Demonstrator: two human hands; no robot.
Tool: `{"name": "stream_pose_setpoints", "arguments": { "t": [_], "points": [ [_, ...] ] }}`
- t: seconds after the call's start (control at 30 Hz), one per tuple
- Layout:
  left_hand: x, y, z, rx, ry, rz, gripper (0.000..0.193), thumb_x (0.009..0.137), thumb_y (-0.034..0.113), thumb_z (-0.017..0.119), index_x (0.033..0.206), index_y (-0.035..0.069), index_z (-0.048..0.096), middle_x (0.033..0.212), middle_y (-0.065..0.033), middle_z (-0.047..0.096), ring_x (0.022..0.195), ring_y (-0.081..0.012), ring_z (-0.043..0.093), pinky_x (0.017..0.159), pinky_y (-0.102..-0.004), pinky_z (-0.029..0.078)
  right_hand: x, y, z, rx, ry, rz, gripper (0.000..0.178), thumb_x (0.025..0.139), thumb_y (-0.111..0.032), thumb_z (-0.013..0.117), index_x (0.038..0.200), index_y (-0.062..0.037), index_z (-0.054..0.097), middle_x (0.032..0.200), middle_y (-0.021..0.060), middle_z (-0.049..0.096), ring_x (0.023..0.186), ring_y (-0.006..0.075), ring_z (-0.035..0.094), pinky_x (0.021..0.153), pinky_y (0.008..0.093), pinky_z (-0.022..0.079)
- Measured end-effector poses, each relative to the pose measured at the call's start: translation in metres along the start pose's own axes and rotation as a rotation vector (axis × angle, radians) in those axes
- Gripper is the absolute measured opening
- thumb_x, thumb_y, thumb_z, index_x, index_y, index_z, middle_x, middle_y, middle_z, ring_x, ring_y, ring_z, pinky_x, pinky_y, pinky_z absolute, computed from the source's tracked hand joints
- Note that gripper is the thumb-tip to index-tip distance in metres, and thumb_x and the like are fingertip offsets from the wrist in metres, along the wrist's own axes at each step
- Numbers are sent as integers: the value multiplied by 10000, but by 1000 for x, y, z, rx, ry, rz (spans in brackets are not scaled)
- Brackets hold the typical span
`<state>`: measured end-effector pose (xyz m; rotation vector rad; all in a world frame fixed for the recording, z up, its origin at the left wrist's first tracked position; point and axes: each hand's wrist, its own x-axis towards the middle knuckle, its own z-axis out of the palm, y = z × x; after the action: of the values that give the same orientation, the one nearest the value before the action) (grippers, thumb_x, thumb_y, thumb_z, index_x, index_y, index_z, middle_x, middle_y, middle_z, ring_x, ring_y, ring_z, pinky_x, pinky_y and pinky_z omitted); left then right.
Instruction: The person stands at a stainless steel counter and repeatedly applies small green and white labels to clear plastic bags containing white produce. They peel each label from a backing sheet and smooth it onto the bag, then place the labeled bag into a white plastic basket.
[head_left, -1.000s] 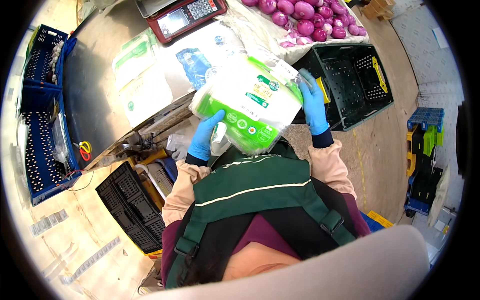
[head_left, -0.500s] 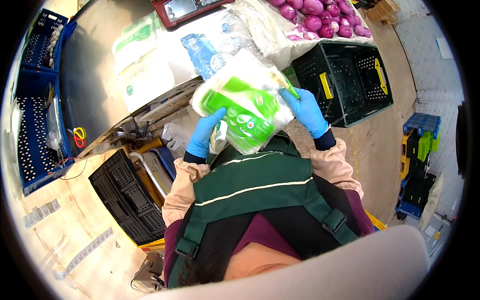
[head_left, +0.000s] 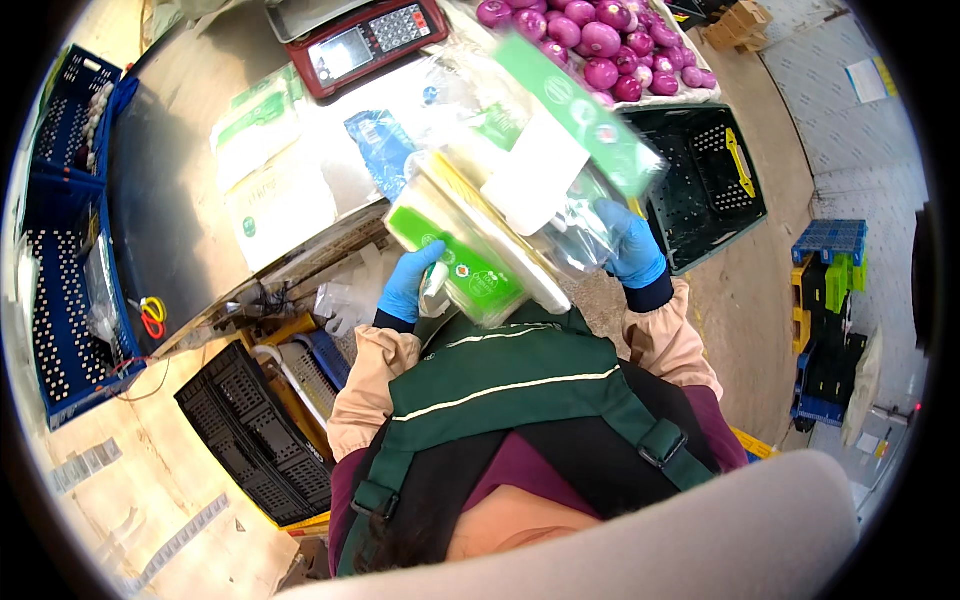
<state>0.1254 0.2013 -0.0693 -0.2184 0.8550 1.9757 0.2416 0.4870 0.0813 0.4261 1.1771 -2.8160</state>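
My left hand (head_left: pixel 408 282), in a blue glove, is closed on a stack of printed plastic bags (head_left: pixel 440 235), clear with green panels. A small white roll or packet (head_left: pixel 436 283) shows by its thumb. On the other side, my right hand (head_left: pixel 632 245), gloved too, grips one clear plastic bag (head_left: pixel 590 140) with a green band and a white patch. That bag is fanned away from the stack and blurred by motion. Under it on the table lie clear plastic wrappers and a blue printed bag (head_left: pixel 380 150).
A red weighing scale (head_left: pixel 365 45) stands at the table's far side, with peeled red onions (head_left: pixel 600 40) heaped to its right. Flat green-and-white bags (head_left: pixel 275 200) lie on the metal table (head_left: pixel 165 200). A dark green crate (head_left: pixel 700 180) is at right, blue crates (head_left: pixel 75 300) and scissors (head_left: pixel 152 316) at left.
My right hand has pulled one bag off the stack and swung it up and to the right. The left hand keeps the rest of the stack. The view has shifted slightly.
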Motion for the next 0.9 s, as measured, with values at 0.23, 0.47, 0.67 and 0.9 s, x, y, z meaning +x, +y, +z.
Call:
{"name": "stream_pose_setpoints", "arguments": {
  "t": [0.23, 0.47, 0.67, 0.9],
  "points": [
    [14, 7, 22, 55, -79, 11, 362, 850, 155, 713, 1169, 28, 600, 1039, -65, 656, 897, -171, 636, 790, -290, 515, 12, -8, 1, 387, -324, -81, 657, 971, -441, 490, 1453, -23, 331, 1434, 129, 431, 1328, 265, 409, 1108, 440, 332],
    [21, 0, -27, 90, -16, -119, 212, 892, 148, 661, 1079, 56, 626, 987, -91, 678, 868, -229, 666, 800, -377, 553, 22, 40, -29, -417, 343, -110, 422, 892, -129, 631, 1293, -32, 541, 1240, 71, 594, 1125, 173, 563, 956, 300, 442],
    [-23, 4, -27, -100, 74, -170, 291, 882, 125, 670, 1145, 30, 590, 1024, -102, 664, 924, -237, 659, 833, -359, 542, 34, 60, -35, 319, 485, -213, 282, 964, -271, 577, 1168, -77, 595, 1016, 12, 679, 778, 135, 656, 645, 300, 565],
    [-53, 9, -34, -89, -12, -91, 319, 904, 156, 638, 1189, 31, 568, 1095, -123, 652, 978, -268, 642, 887, -416, 526, -12, -24, -35, 65, 546, -675, 521, 994, -362, 499, 1384, -34, 390, 1239, 150, 560, 1086, 241, 594, 951, 366, 501]
  ]
}}
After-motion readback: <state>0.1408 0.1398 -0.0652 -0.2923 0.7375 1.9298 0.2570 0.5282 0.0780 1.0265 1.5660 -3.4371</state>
